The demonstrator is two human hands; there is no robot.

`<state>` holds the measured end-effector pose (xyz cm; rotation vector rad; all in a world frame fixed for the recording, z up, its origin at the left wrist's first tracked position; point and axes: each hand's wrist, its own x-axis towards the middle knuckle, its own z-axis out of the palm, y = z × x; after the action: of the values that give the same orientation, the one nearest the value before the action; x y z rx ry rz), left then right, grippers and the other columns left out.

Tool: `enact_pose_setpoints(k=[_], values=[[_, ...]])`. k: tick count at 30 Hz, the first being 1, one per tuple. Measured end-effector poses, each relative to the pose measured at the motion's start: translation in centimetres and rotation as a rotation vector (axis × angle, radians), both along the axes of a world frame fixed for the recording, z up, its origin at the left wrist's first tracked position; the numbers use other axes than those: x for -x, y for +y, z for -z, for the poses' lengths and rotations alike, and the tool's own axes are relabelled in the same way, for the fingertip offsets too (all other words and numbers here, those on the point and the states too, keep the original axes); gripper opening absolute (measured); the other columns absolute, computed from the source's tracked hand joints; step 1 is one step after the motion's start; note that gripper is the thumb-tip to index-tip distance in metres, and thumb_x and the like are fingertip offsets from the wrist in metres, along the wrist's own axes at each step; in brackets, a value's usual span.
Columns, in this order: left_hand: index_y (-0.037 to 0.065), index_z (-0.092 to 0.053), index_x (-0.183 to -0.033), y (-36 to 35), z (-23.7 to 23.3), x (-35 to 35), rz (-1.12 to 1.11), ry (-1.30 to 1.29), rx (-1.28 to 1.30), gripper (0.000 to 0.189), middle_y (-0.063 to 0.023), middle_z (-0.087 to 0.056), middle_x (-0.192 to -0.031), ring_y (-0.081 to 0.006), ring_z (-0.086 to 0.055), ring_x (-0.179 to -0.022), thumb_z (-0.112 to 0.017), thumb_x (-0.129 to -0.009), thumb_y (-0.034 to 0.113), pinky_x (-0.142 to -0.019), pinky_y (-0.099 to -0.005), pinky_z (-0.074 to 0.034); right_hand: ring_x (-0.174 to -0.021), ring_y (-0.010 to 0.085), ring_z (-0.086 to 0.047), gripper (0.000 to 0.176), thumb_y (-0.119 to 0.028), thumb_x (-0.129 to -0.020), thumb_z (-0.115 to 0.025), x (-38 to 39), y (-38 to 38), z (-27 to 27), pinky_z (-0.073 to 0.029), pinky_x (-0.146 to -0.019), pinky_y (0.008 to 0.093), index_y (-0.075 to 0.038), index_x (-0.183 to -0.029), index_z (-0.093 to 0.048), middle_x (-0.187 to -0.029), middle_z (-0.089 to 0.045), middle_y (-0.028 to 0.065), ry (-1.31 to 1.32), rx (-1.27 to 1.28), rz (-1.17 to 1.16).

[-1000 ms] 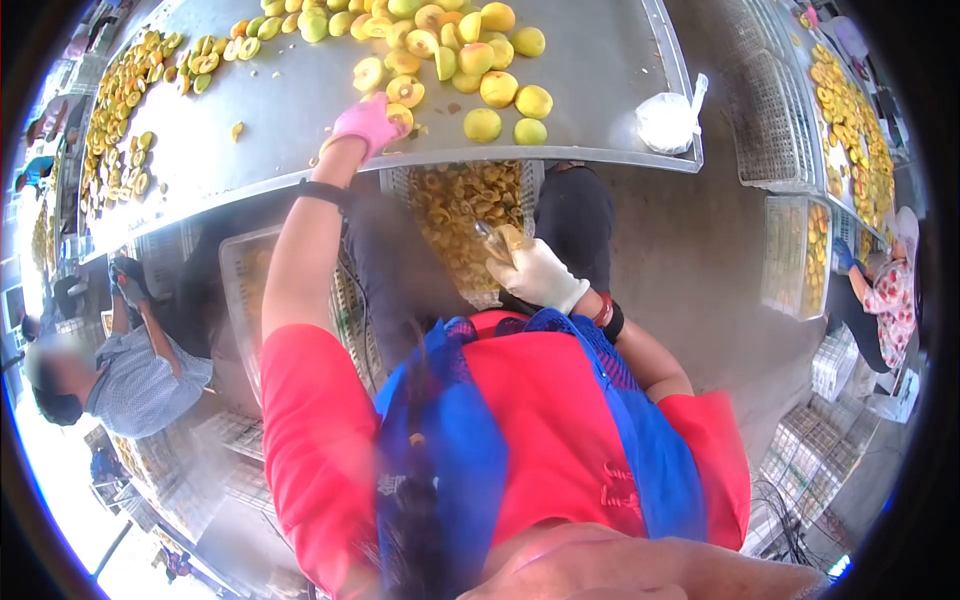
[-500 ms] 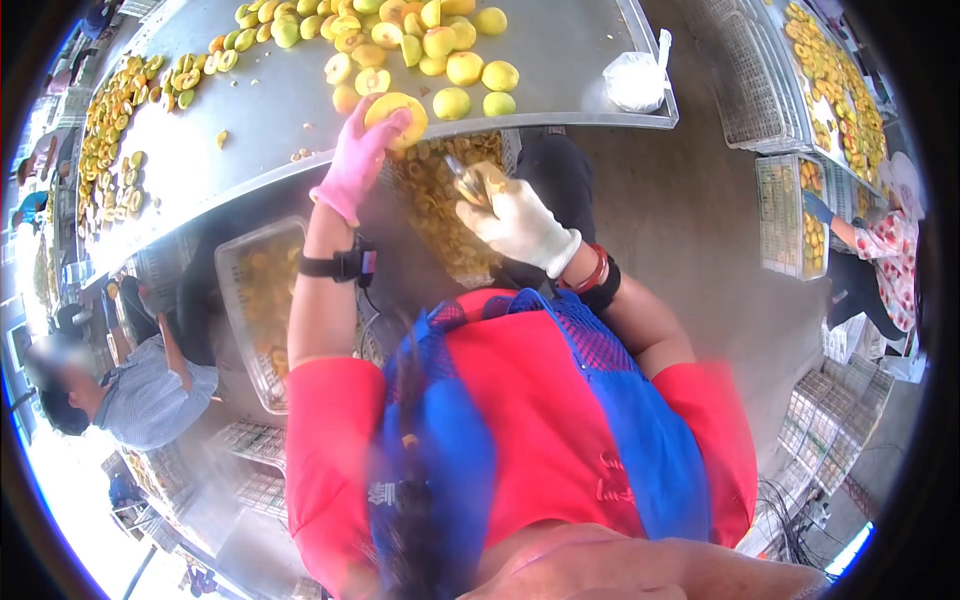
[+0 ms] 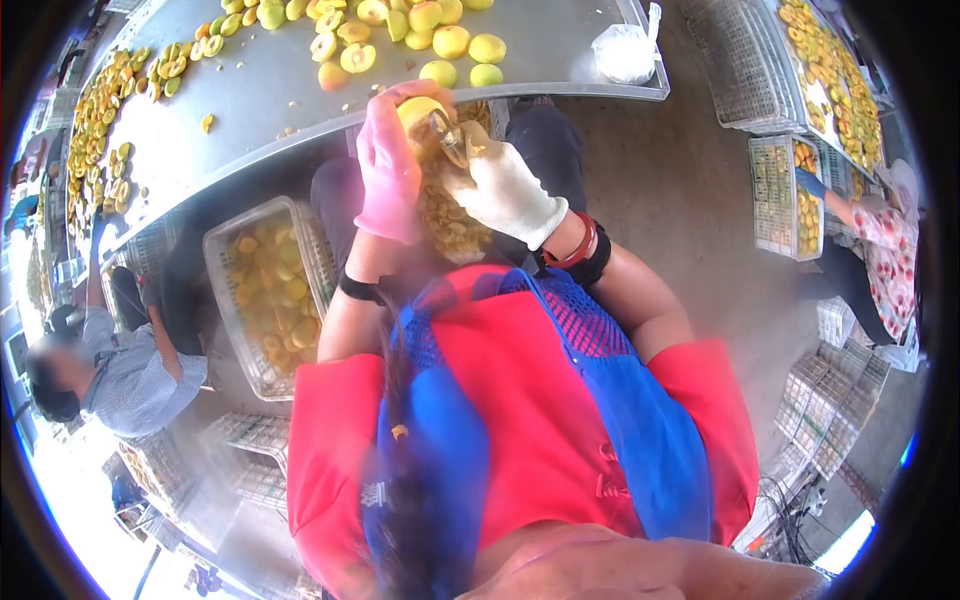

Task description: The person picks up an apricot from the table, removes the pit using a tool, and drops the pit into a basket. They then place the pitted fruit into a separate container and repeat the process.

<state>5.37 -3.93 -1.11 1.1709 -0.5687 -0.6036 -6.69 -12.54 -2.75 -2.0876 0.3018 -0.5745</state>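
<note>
My left hand (image 3: 390, 168), in a pink glove, is wrapped round a yellow fruit half (image 3: 418, 112) just below the metal table's (image 3: 270, 82) front edge. In a white glove, my right hand (image 3: 500, 185) grips a metal tool (image 3: 450, 138), whose looped end is against the fruit. Under both hands a crate of fruit pieces (image 3: 452, 222) is partly hidden. More fruit halves (image 3: 357, 57) lie on the table above my hands.
A white crate of fruit (image 3: 268, 300) stands at the lower left. A knotted plastic bag (image 3: 624, 54) lies at the table's right corner. Co-workers are at the left (image 3: 150, 385) and right (image 3: 885, 240). Stacked crates (image 3: 832, 410) stand at the lower right.
My left hand has turned and come in towards my body with the fruit. My right hand has moved slightly left and up, bringing the tool against the fruit.
</note>
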Motion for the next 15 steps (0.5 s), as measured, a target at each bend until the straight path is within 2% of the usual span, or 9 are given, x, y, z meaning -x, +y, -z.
enact_pose_setpoints(k=[6,9,10,11,13,15], values=[[-0.002,-0.061,-0.114,-0.2,0.5,0.8,-0.094,0.020,0.028,0.075,-0.0165,-0.069,-0.103,-0.0250,-0.068,-0.092,-0.034,-0.099,0.067,-0.086,-0.0366,-0.054,-0.082,0.0477,-0.064,0.033,-0.010,-0.083,-0.066,0.1,0.2,-0.3,-0.052,-0.068,0.0484,0.005,-0.106,-0.049,-0.084,-0.065,0.0277,-0.038,0.023,-0.145],[-0.003,-0.062,-0.113,-0.4,-0.3,1.4,-0.148,0.019,-0.038,0.078,-0.0163,-0.070,-0.101,-0.0250,-0.068,-0.090,-0.035,-0.098,0.069,-0.085,-0.0367,-0.054,-0.085,0.0473,-0.064,0.033,-0.010,-0.081,-0.066,0.4,0.8,-1.0,-0.052,-0.070,0.0474,0.006,-0.106,-0.051,-0.088,-0.065,0.0281,0.074,-0.003,-0.134],[-0.003,-0.063,-0.111,-0.5,0.0,1.4,-0.173,-0.128,-0.036,0.079,-0.0161,-0.070,-0.099,-0.0245,-0.068,-0.089,-0.034,-0.097,0.070,-0.084,-0.0361,-0.054,-0.086,0.0472,-0.064,0.033,-0.010,-0.081,-0.066,0.4,0.7,-0.7,-0.052,-0.071,0.0474,0.006,-0.106,-0.052,-0.088,-0.065,0.0280,0.109,-0.005,-0.127],[-0.003,-0.063,-0.111,-0.5,0.2,1.5,-0.175,-0.104,-0.041,0.079,-0.0162,-0.070,-0.100,-0.0244,-0.069,-0.088,-0.034,-0.098,0.070,-0.084,-0.0359,-0.055,-0.087,0.0472,-0.063,0.033,-0.009,-0.081,-0.065,0.3,0.7,-0.5,-0.052,-0.071,0.0473,0.006,-0.107,-0.052,-0.089,-0.065,0.0278,0.145,-0.007,-0.119],[-0.003,-0.063,-0.111,-0.5,0.2,1.7,-0.177,-0.055,-0.051,0.080,-0.0165,-0.070,-0.100,-0.0243,-0.069,-0.087,-0.033,-0.098,0.070,-0.083,-0.0356,-0.055,-0.086,0.0464,-0.064,0.032,-0.009,-0.081,-0.064,0.2,0.3,-0.4,-0.052,-0.072,0.0473,0.005,-0.107,-0.054,-0.088,-0.065,0.0274,-0.014,-0.019,-0.192],[-0.003,-0.063,-0.110,-0.5,0.2,1.7,-0.160,-0.051,-0.036,0.080,-0.0170,-0.070,-0.099,-0.0242,-0.069,-0.086,-0.033,-0.098,0.070,-0.082,-0.0353,-0.055,-0.085,0.0459,-0.064,0.030,-0.008,-0.081,-0.063,0.3,0.3,-0.3,-0.052,-0.072,0.0467,0.004,-0.107,-0.055,-0.088,-0.065,0.0269,-0.067,-0.022,-0.218]])
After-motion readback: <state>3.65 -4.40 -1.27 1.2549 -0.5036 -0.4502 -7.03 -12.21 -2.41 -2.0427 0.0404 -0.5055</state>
